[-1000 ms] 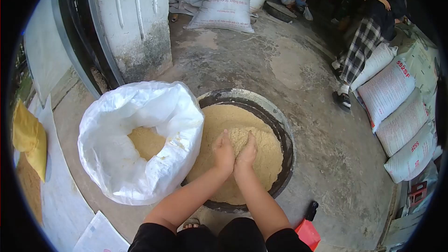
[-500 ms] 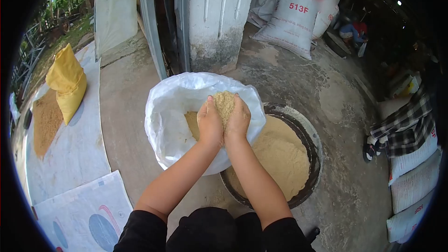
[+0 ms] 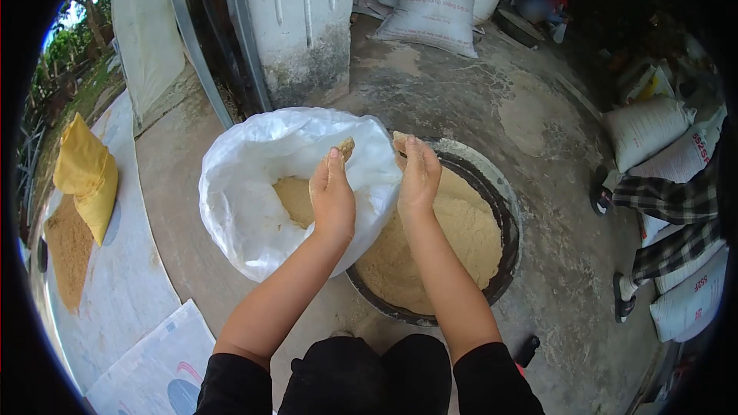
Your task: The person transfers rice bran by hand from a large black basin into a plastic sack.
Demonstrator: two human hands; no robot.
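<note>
My left hand [image 3: 332,196] is above the mouth of a white plastic sack [image 3: 234,157], fingers stretched out and coated with pale meal. Inside the sack lies some pale yellow meal [image 3: 294,198]. My right hand [image 3: 418,177] is held apart from the left, over the sack's right edge and the near side of a round tub [image 3: 509,250]. Its fingers are extended too, with meal stuck to the tips. Plenty of fine meal [image 3: 461,238] fills the tub, which stands against the sack's right side. Neither hand holds a heap of meal.
Printed feed sacks [image 3: 430,8] lean beyond a white pillar [image 3: 296,31]. At right, a person's plaid-trousered legs [image 3: 669,198] are beside more stacked sacks [image 3: 692,300]. A yellow sack [image 3: 88,177] stands by brown grain [image 3: 68,250] on a pale sheet [image 3: 127,261].
My hands were cupped together around a heap of meal over the sack. They have parted and the heap is gone from them. The view has shifted, and the plaid-trousered person has stepped.
</note>
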